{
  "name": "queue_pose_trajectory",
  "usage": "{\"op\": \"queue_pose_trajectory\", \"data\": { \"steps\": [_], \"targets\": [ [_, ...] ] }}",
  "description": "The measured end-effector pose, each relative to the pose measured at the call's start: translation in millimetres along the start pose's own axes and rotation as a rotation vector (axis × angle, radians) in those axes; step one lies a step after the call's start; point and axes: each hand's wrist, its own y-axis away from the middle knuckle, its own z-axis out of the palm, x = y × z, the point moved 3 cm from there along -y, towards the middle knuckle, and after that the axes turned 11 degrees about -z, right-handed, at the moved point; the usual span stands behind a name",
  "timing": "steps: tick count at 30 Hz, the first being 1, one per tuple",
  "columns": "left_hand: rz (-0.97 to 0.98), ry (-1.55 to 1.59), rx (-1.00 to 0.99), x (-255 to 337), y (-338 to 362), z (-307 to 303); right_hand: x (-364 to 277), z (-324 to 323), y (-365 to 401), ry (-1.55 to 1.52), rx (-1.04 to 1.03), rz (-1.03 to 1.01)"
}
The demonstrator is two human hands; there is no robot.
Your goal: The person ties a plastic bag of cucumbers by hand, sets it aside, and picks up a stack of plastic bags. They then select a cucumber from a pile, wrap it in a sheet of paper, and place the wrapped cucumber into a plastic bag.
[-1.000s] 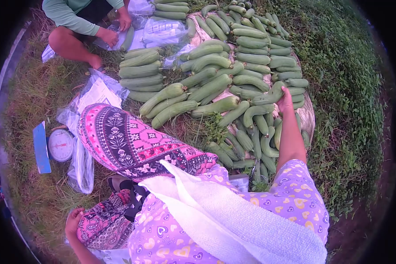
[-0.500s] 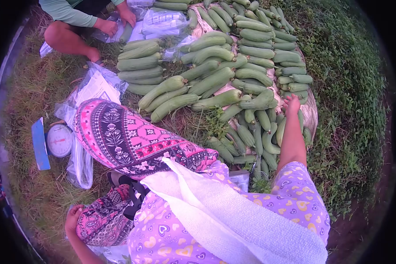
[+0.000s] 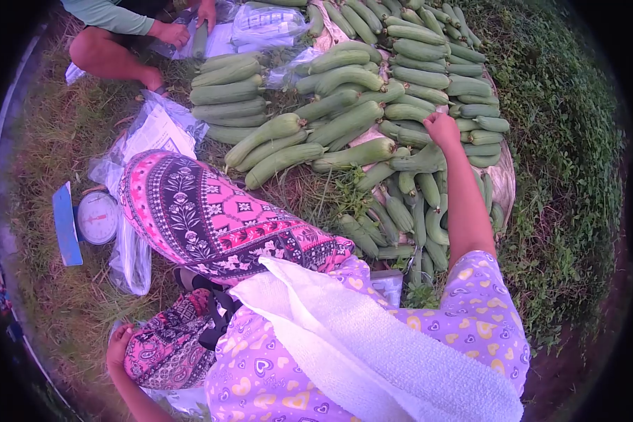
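Observation:
My right hand point(image 3: 443, 129) is stretched out over the large pile of green sponge gourds point(image 3: 418, 50). Its fingers are closed and bent downward, near the stem ends of several gourds; a small pale bit shows at the fingertips, too small to name. Below the wrist, a thick gourd point(image 3: 413, 162) lies across others. My left hand point(image 3: 119, 343) rests at my bent knee in patterned trousers point(image 3: 165, 352), fingers loosely bent, with nothing visible in it. A neat stack of gourds point(image 3: 226, 93) lies on the grass to the left of the pile.
A dial scale point(image 3: 97, 218) with a blue plate point(image 3: 67, 224) stands on the grass at left. Plastic bags point(image 3: 130, 264) and printed paper point(image 3: 160, 135) lie beside it. Another person's hand point(image 3: 170, 32) is by a gourd at top left. Leafy plants point(image 3: 563, 141) border the right side.
My right hand has moved up and left over the pile, and its fingers have gone from spread to closed. My left hand stays at the knee. The view has shifted slightly.

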Motion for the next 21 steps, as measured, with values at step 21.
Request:
{"op": "queue_pose_trajectory", "data": {
  "steps": [21],
  "targets": [
    [-0.322, 0.026, 0.111, -37.8, 10.7, 10.8, -0.9, 103.6, -211.2, 0.324, 0.139, -0.292]
  ]
}}
